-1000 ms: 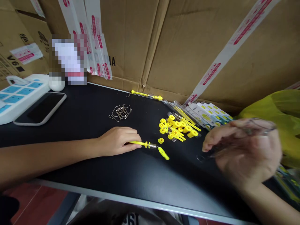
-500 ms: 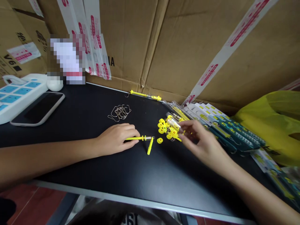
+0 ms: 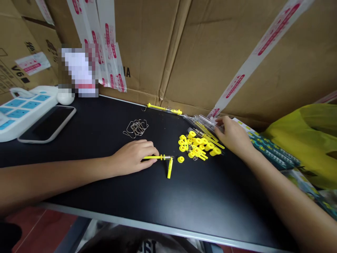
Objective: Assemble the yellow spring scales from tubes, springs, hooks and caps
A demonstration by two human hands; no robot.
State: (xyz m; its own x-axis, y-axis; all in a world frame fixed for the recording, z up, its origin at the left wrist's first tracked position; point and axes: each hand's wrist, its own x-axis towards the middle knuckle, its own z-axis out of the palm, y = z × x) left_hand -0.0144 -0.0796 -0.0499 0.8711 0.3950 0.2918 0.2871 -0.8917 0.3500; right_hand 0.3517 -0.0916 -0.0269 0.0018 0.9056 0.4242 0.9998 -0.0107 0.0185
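Fingers and thumb of my left hand [image 3: 138, 158] pinch a slim yellow rod [image 3: 153, 157] with a metal sleeve at its right end. A short yellow stick [image 3: 170, 168] hangs angled off a small wire loop at that tip, close to the tabletop. At the back right, my right hand [image 3: 231, 135] has its thumb and forefinger closed around the end of a clear plastic tube [image 3: 207, 121]; its other fingers are partly hidden. Left of that hand lie loose yellow rods [image 3: 214, 139] and a pile of yellow caps, rings and small springs [image 3: 196, 149]. One yellow ring [image 3: 180, 159] sits apart.
Bent wire hooks [image 3: 137, 128] lie mid-table. A yellow-and-clear rod with a hook [image 3: 164, 109] rests along the back edge, against cardboard boxes [image 3: 147, 45]. Printed packs [image 3: 273, 149] and a yellow bag [image 3: 297, 137] are right; a phone [image 3: 48, 123] and power strip [image 3: 31, 112] left.
My right hand has moved back and right, from over the yellow pile to the clear tubes, uncovering more caps. My left hand keeps its hold on the rod.
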